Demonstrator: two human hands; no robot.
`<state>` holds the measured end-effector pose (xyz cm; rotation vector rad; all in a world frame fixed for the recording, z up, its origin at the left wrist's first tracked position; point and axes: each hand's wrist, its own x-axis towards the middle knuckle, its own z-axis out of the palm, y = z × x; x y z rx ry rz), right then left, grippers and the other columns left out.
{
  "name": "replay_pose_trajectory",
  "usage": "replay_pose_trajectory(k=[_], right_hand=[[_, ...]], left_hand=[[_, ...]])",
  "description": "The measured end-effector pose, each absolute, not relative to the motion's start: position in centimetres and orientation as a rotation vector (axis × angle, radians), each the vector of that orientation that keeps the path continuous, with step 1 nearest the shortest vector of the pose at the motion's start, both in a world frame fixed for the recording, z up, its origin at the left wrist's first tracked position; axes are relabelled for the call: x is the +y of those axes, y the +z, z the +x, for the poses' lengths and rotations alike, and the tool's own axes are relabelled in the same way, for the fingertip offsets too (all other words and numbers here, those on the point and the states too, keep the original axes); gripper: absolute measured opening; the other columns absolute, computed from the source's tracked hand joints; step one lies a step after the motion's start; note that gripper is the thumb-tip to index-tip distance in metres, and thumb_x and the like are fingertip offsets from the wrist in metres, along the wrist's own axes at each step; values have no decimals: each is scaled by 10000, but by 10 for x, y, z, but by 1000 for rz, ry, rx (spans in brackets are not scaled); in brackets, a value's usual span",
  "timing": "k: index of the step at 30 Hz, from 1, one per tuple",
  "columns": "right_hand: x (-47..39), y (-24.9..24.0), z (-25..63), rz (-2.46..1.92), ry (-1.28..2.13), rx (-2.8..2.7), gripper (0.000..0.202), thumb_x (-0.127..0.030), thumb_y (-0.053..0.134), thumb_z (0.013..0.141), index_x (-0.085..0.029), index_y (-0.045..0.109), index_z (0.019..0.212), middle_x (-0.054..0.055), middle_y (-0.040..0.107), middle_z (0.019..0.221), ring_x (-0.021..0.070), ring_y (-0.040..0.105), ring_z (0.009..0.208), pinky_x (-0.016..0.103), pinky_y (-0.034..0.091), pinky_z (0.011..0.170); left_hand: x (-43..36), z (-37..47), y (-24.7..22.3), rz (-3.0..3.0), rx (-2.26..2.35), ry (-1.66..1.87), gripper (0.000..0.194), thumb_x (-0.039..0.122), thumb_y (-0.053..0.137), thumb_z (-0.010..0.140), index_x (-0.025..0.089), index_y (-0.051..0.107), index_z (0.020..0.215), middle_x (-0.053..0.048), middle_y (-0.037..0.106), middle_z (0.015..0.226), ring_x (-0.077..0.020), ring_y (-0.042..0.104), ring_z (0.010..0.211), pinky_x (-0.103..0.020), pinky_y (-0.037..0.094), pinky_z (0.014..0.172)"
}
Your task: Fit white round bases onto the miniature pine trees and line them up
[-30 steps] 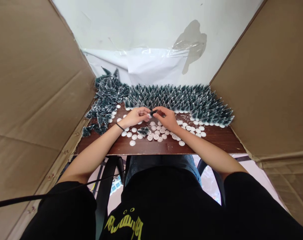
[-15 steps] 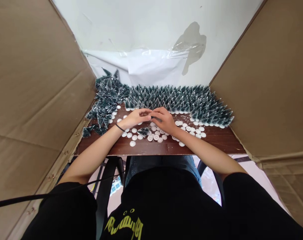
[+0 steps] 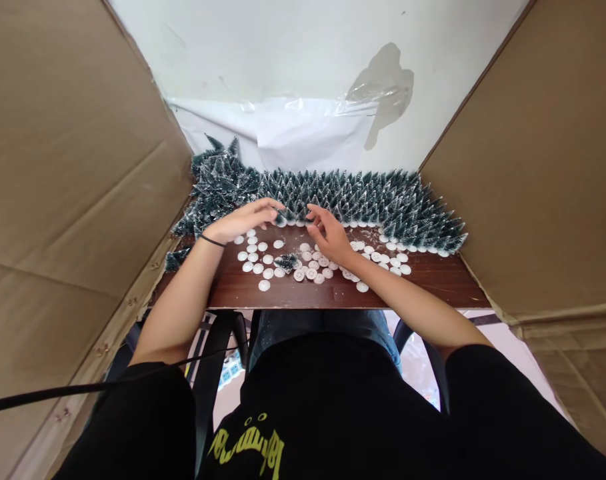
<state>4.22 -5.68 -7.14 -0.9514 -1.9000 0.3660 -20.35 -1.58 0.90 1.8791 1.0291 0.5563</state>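
Observation:
My left hand (image 3: 250, 217) is over the left part of the table, its thumb and fingers closed around a small frosted pine tree (image 3: 281, 219) with a white base. To its right, my right hand (image 3: 331, 235) has its fingers bent and apart, with nothing visible in them. It hovers just in front of the dense rows of standing miniature pine trees (image 3: 343, 193). Beneath and between the hands lie many loose white round bases (image 3: 313, 265). One more small tree (image 3: 286, 262) lies on its side among these bases.
A heap of loose miniature trees (image 3: 220, 180) fills the table's back left corner. Brown cardboard walls (image 3: 73, 167) (image 3: 543, 153) flank the dark wooden table (image 3: 303, 297). A white wall (image 3: 303, 53) rises behind. A black cable (image 3: 107, 385) crosses over my left arm.
The hands were together over the middle of the table. They have parted: my left hand moved left and away from me with the tree, and my right hand's fingers have opened.

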Motion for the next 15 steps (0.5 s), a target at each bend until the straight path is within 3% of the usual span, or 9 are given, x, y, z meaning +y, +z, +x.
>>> replay_pose_trajectory(k=[6,10,15], right_hand=[[-58,-70,42,-921,355,-1950,409,-435,383,1036,-227,543,1350,106,664,1140,210,611,945,377,556,811],[-60,-68,42,-885,275,-2033,327,-376,400,1032,-225,638,1195,94,695,1106,231,617,1055,423,523,923],[-59,-70,41,-853,251,-2050,336,-373,388,1036,-207,660,1145,97,709,1088,226,623,1062,421,508,945]], left_hand=[[-3,-230,14,1838,1369,440,370,438,684,783,198,695,1065,-27,691,851,-130,597,677,-214,438,597],[-1,-222,5,1791,1426,488,285,428,707,770,192,706,930,-31,716,832,-135,626,683,-213,477,615],[-5,-209,-4,1640,1387,588,233,389,729,796,169,683,857,-37,711,809,-155,693,793,-213,546,720]])
